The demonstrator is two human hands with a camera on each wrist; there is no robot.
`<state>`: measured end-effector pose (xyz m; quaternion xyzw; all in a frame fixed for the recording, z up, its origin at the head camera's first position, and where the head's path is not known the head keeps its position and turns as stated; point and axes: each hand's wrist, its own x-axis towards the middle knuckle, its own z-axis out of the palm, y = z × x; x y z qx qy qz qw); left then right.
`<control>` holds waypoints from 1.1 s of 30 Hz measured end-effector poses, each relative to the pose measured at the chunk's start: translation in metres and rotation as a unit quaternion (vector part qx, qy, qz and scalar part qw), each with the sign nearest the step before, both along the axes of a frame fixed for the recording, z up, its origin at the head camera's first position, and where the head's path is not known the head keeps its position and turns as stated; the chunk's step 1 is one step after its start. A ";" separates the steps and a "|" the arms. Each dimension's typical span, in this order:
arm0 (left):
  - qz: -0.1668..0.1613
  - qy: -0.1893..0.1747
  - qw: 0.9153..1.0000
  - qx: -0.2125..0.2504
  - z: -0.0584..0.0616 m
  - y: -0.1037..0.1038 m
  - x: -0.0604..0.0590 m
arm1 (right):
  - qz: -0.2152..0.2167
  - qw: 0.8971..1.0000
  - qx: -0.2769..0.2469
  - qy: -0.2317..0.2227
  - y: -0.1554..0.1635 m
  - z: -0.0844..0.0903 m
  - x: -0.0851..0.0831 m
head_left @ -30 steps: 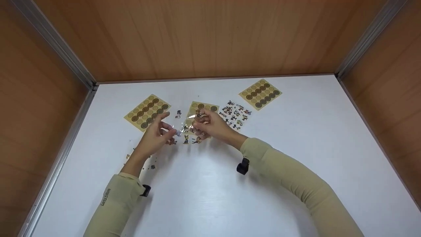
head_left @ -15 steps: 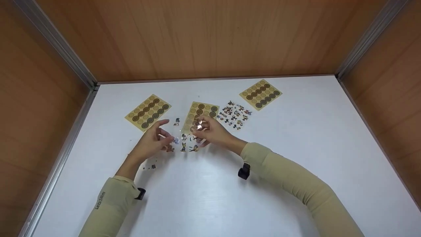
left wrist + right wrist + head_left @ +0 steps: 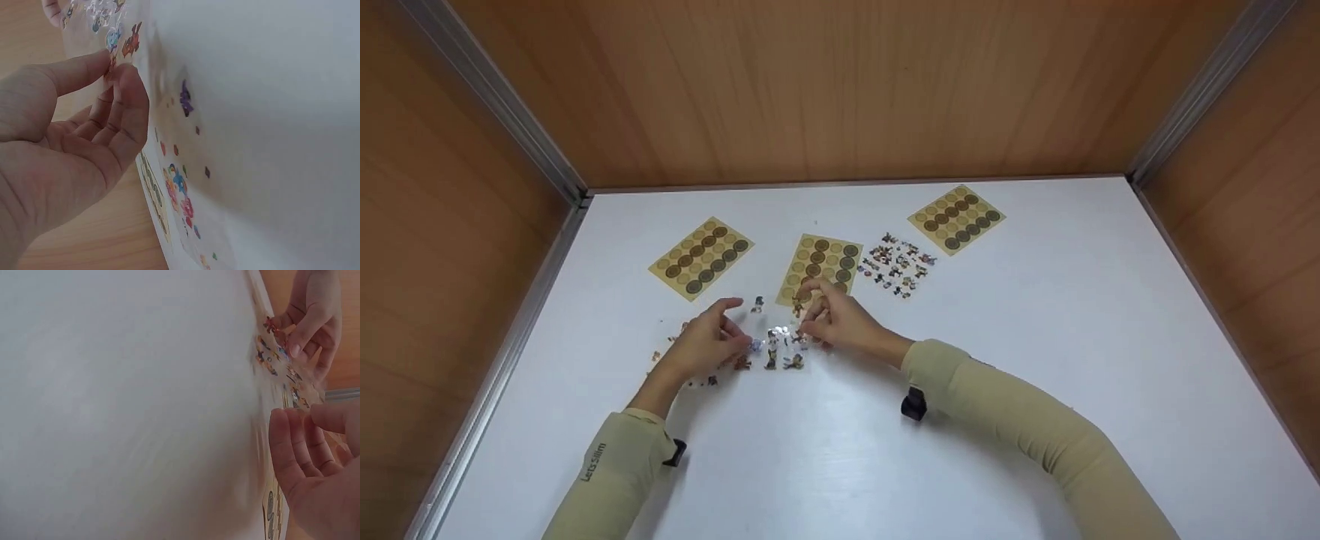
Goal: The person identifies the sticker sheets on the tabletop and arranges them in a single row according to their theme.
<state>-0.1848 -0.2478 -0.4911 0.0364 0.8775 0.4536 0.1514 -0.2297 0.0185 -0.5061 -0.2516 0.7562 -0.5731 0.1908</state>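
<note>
left hand [image 3: 701,346] pinching the clear sticker sheet [image 3: 776,346] by its edge | right hand [image 3: 832,321] pinching the far edge | sheet's see-through, tiny cartoon stickers, held low over the white table [image 3: 1035,315]

The person's left hand [image 3: 706,346] reaches forward from a beige sleeve, thumb and forefinger pressed together in a pinching grip while the other fingers [image 3: 107,121] curl loosely beneath. The right hand [image 3: 834,321] comes in from the other side, its forearm angled across in a matching beige sleeve, with thumb and fingertips [image 3: 288,430] drawn together in a pinch. The two hands sit close together, fingertips facing each other.
</note>
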 end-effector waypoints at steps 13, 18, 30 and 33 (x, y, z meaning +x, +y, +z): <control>0.022 0.020 0.993 -0.111 -0.007 0.002 0.000 | 0.044 0.979 0.145 0.135 -0.007 -0.007 0.006; 0.030 0.012 0.992 -0.121 -0.007 0.001 0.000 | 0.040 0.962 0.209 0.173 -0.011 -0.009 0.008; 0.011 0.013 0.993 -0.116 -0.009 -0.009 -0.001 | 0.049 0.940 0.263 0.213 -0.014 -0.008 0.007; 0.009 0.014 0.992 -0.122 -0.011 -0.010 -0.001 | 0.059 0.934 0.268 0.228 -0.014 -0.008 0.007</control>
